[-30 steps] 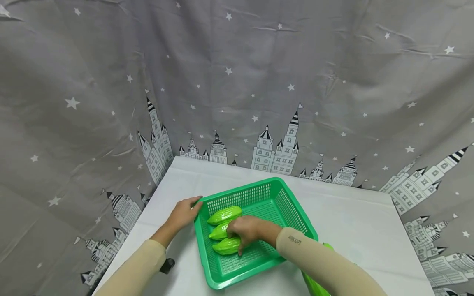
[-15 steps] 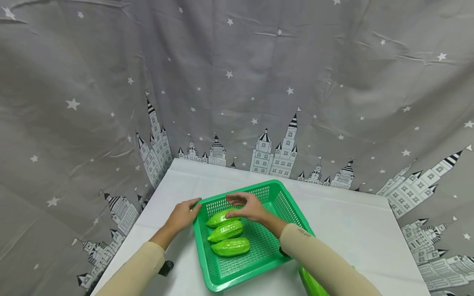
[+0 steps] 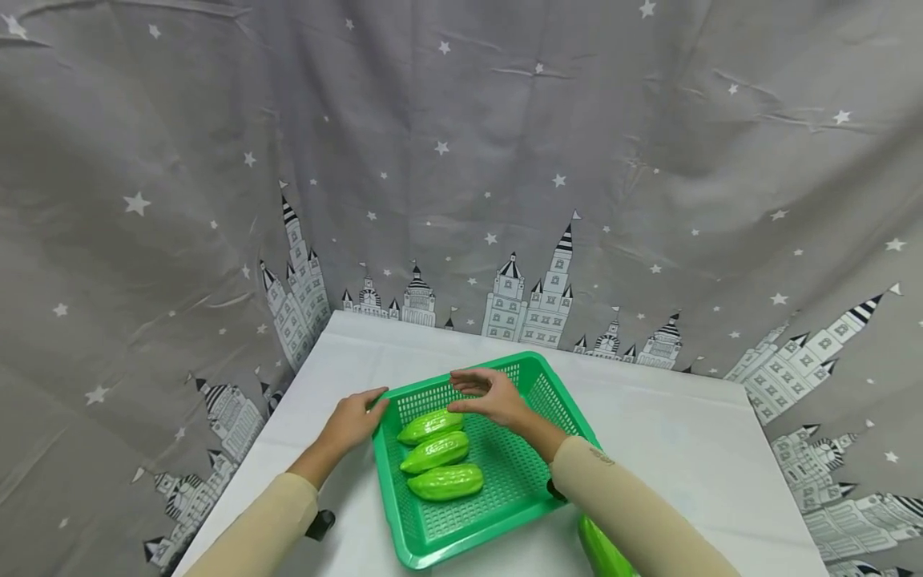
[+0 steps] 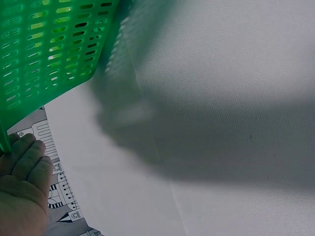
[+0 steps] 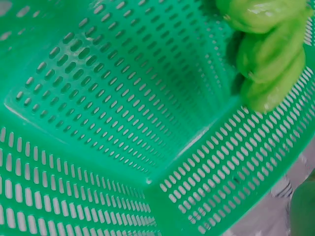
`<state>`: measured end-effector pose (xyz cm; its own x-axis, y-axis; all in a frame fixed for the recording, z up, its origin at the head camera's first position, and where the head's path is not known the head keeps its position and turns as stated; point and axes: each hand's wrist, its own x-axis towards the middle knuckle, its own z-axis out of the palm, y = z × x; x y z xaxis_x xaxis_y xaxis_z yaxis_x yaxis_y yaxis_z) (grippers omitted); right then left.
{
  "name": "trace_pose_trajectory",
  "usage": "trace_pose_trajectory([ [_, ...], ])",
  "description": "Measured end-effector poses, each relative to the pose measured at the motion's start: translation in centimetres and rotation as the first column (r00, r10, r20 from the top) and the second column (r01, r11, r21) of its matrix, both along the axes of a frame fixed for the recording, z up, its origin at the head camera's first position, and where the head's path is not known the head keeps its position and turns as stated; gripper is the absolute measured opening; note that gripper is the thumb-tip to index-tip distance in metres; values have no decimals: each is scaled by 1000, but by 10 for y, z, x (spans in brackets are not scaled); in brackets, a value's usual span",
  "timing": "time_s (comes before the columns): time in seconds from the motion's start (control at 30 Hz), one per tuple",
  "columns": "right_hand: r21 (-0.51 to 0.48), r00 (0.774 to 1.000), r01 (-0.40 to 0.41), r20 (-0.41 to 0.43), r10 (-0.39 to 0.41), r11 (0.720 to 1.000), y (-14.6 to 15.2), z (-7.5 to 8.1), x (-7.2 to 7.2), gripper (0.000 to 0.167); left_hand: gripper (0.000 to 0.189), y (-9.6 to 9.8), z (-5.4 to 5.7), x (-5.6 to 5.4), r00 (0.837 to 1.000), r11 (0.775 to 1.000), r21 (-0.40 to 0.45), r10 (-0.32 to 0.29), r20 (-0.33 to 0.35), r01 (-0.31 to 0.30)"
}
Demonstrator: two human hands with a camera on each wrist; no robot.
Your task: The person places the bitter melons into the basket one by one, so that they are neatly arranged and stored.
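Three glossy light-green bitter melons (image 3: 435, 452) lie side by side in the left part of a green plastic basket (image 3: 497, 525). They also show as a cluster of bitter melons (image 5: 270, 59) in the right wrist view. My left hand (image 3: 352, 421) touches the rim at the basket's left corner with thumb and fingertips. From the left wrist view, the palm and nearly straight fingers of that left hand (image 4: 24, 182) face the camera. Over the basket's back part hovers my right hand (image 3: 493, 398), fingers loosely curved and thumb apart, holding nothing. It sits just right of the farthest melon.
Another long green vegetable (image 3: 604, 549) lies on the white table (image 3: 685, 441) right of the basket, partly hidden by my right forearm. A grey curtain (image 3: 404, 144) printed with stars and castles surrounds the table at the back and sides. Dark devices sit at both wrists.
My right hand has let go of the nearer bitter melons, risen, and moved back and slightly right. The left hand stays at the basket's corner. The melons stay in the basket.
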<state>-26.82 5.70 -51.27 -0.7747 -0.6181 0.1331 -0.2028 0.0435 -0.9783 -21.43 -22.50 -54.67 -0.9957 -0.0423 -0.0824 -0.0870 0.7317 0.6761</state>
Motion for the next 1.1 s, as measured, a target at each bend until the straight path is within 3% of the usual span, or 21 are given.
trace_pose_trajectory([
  [0.17, -85, 997, 76, 27, -74, 993, 24, 7, 3, 53, 46, 1, 1, 1, 1000, 1000, 1, -4, -7, 4],
  [0.5, -126, 976, 218, 23, -217, 968, 91, 17, 15, 59, 47, 0, -1, 0, 1000, 1000, -1, -21, 1, 21],
  [0.73, -44, 923, 385, 18, -384, 922, 150, 17, 26, 53, 49, -1, -2, -2, 999, 999, -15, -37, 6, 37],
  [1.1, 77, 848, 528, -4, -529, 846, 228, -10, 59, 52, 51, 0, 1, -5, 997, 995, -56, -83, 7, 83],
])
